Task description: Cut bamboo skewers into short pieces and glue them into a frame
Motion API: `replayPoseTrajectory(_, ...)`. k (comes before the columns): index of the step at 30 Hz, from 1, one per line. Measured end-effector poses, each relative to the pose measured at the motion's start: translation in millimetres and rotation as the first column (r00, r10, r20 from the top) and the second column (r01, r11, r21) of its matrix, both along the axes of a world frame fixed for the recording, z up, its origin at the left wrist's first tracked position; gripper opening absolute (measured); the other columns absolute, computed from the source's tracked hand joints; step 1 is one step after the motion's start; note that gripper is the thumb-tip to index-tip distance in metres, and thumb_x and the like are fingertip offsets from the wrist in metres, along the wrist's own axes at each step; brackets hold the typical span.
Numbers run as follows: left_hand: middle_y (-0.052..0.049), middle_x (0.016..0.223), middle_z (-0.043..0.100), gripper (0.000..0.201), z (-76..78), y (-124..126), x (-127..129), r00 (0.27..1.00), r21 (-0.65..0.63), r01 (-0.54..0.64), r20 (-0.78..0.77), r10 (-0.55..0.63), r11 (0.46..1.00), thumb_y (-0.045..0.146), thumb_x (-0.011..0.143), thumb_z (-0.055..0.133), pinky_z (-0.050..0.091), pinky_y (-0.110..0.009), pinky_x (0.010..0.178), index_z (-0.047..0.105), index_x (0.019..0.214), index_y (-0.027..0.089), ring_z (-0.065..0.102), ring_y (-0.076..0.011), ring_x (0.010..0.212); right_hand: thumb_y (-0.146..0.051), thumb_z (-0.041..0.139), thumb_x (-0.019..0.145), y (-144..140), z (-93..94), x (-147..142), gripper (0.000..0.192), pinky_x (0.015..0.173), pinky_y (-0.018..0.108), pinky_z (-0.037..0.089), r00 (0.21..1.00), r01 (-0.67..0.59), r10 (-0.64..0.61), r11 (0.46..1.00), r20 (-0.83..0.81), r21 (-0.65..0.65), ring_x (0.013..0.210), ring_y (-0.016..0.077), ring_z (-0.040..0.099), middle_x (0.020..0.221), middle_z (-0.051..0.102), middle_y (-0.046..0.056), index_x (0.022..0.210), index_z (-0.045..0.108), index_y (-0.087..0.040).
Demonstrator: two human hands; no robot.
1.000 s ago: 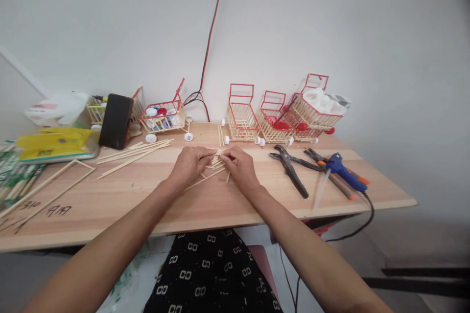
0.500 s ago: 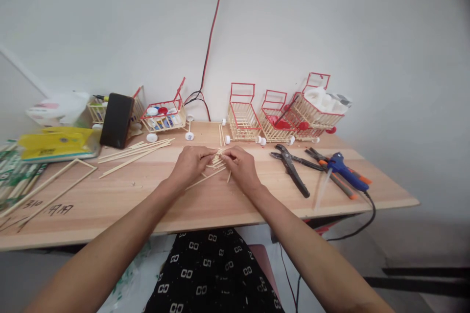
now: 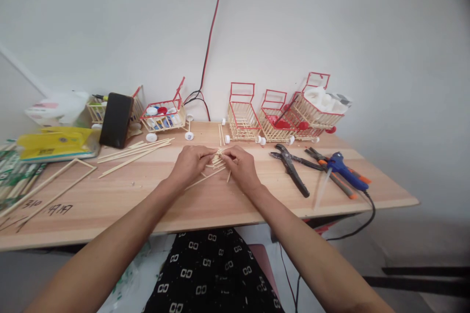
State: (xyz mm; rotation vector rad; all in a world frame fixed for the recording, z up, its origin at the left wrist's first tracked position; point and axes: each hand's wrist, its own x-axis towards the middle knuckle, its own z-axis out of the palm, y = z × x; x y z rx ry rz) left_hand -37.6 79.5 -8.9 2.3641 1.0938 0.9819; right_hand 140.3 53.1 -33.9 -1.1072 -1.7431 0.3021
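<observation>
Near the middle of the wooden table (image 3: 205,210), my left hand (image 3: 189,164) and my right hand (image 3: 242,166) meet over a small cluster of thin wooden sticks (image 3: 218,159). Thumb and fingers of each hand are pinched on the cluster, one from either side. My fingers cover part of it, so the way the sticks join is hidden. One longer stick (image 3: 205,178) slants out below my left hand, and a short one pokes out under my right.
Small stick carts with red trim (image 3: 244,120) line the wall. Pliers (image 3: 292,171) and a blue glue gun (image 3: 345,171) lie right. Loose sticks (image 3: 135,154), a phone (image 3: 116,120), a yellow packet (image 3: 58,143) and a stick frame (image 3: 86,165) are left.
</observation>
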Motion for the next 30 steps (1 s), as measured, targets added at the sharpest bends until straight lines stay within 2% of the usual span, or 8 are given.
replayPoseTrajectory(30,-0.006,0.082,0.075,0.026,-1.6,0.0,0.6,1.000,0.017,0.002,0.003,-0.002,1.000,0.012,0.082,0.057,0.045,-0.022,0.059,0.075,0.100,0.018,0.065,-0.0156,0.067,-0.023,0.057,0.086,0.9,-0.6,0.4,0.014,0.070,0.027,0.043,1.000,0.003,-0.003,1.000,0.010,-0.005,0.075,0.0164,0.057,0.075,0.062,0.002,0.075,0.065,-0.019)
